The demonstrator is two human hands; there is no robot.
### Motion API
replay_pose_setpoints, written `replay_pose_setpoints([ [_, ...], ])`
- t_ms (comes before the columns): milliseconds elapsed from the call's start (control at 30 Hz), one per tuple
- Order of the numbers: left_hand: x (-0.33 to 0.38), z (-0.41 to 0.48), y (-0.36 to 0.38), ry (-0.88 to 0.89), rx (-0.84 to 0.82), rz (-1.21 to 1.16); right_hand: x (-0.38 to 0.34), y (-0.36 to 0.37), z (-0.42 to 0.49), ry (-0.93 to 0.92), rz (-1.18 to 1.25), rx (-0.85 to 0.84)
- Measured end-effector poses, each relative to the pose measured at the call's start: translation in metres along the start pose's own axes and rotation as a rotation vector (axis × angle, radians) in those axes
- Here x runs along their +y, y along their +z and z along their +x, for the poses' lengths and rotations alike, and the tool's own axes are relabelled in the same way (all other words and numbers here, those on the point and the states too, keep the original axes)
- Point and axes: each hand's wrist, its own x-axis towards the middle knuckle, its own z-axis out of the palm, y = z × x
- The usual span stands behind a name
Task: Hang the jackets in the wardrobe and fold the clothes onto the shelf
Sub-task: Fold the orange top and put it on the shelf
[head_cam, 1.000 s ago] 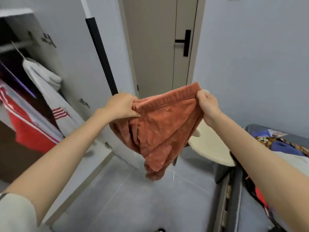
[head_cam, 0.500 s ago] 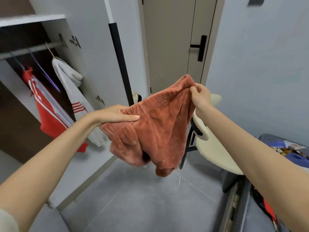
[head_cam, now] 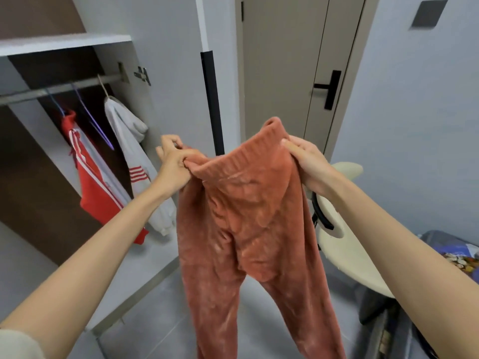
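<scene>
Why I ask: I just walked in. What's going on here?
A person holds up rust-orange trousers by the waistband, the left hand pinching one side and the right hand the other, legs hanging loose, not yet folded. A red jacket and a white jacket already hang on the wardrobe rail.

- Soft, even, fairly bright indoor light on the grey walls; shadows are faint.
- The wardrobe [head_cam: 39, 156] interior is noticeably darker.
- Wide-angle bending makes the door [head_cam: 282, 73] frame lean outward.
- The forearms [head_cam: 103, 255] stretch towards the lower corners.
- Slight overall softness smears the fleece trousers' [head_cam: 246, 216] pile.
</scene>
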Motion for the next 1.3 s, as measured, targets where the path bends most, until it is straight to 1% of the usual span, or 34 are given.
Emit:
replay_pose_setpoints([
  [67, 0.013, -0.001, -0.001, 0.056, -0.065, -0.333, 0.007, 0.008, 0.003, 0.032, -0.019, -0.07],
  [100, 0.018, -0.002, -0.001, 0.041, -0.103, -0.444, 0.011, 0.014, 0.005, 0.052, -0.012, -0.09],
  [167, 0.024, -0.005, 0.002, -0.033, -0.194, -0.559, 0.019, 0.024, 0.008, 0.057, -0.024, -0.089],
  [233, 0.024, -0.008, 0.007, -0.104, -0.25, -0.705, 0.025, 0.031, 0.011, 0.06, -0.031, -0.043],
  [300, 0.026, -0.011, 0.01, -0.18, -0.319, -0.864, 0.031, 0.036, 0.013, 0.108, -0.026, -0.022],
  [433, 0.027, -0.012, 0.012, -0.192, -0.484, -0.977, 0.037, 0.04, 0.013, 0.254, -0.073, -0.083],
  [500, 0.025, -0.008, 0.009, -0.235, -0.573, -1.023, 0.038, 0.04, 0.01, 0.241, -0.072, -0.081],
  [533, 0.025, -0.004, 0.008, -0.256, -0.594, -1.021, 0.038, 0.04, 0.008, 0.205, -0.076, -0.046],
  [567, 0.025, 0.001, 0.009, -0.279, -0.58, -1.011, 0.037, 0.041, 0.008, 0.166, -0.08, 0.006],
  [600, 0.025, 0.005, 0.011, -0.317, -0.533, -1.01, 0.035, 0.041, 0.007, 0.122, -0.09, 0.077],
  [667, 0.021, 0.013, 0.019, -0.446, -0.369, -1.035, 0.03, 0.042, 0.009, 0.037, -0.083, 0.224],
  [700, 0.015, 0.015, 0.022, -0.509, -0.32, -1.132, 0.028, 0.042, 0.011, 0.02, -0.046, 0.292],
  [733, 0.009, 0.015, 0.026, -0.545, -0.311, -1.254, 0.025, 0.042, 0.011, 0.016, -0.003, 0.348],
  [767, 0.003, 0.011, 0.028, -0.555, -0.352, -1.359, 0.023, 0.042, 0.011, 0.014, 0.036, 0.388],
  [800, -0.004, 0.005, 0.032, -0.53, -0.438, -1.391, 0.022, 0.04, 0.012, 0.011, 0.06, 0.414],
  [833, -0.007, -0.002, 0.037, -0.498, -0.518, -1.307, 0.022, 0.039, 0.012, -0.002, 0.067, 0.429],
  [900, -0.009, -0.018, 0.049, -0.458, -0.584, -0.933, 0.023, 0.036, 0.011, -0.04, 0.046, 0.426],
  [933, -0.008, -0.021, 0.055, -0.473, -0.558, -0.793, 0.025, 0.036, 0.011, -0.06, 0.014, 0.419],
  [967, -0.008, -0.021, 0.06, -0.492, -0.498, -0.73, 0.027, 0.034, 0.009, -0.08, -0.043, 0.419],
  [1033, -0.01, -0.015, 0.065, -0.477, -0.409, -0.734, 0.032, 0.027, 0.005, -0.108, -0.22, 0.443],
  [1100, -0.007, -0.007, 0.069, -0.399, -0.392, -0.706, 0.038, 0.013, -0.003, -0.118, -0.422, 0.452],
  [1200, 0.011, 0.001, 0.079, -0.265, -0.433, -0.65, 0.042, -0.013, -0.021, -0.134, -0.731, 0.429],
  [1233, 0.018, 0.004, 0.083, -0.24, -0.465, -0.649, 0.043, -0.021, -0.027, -0.161, -0.775, 0.456],
  [1300, 0.032, 0.009, 0.09, -0.207, -0.591, -0.653, 0.043, -0.035, -0.039, -0.193, -0.776, 0.563],
])
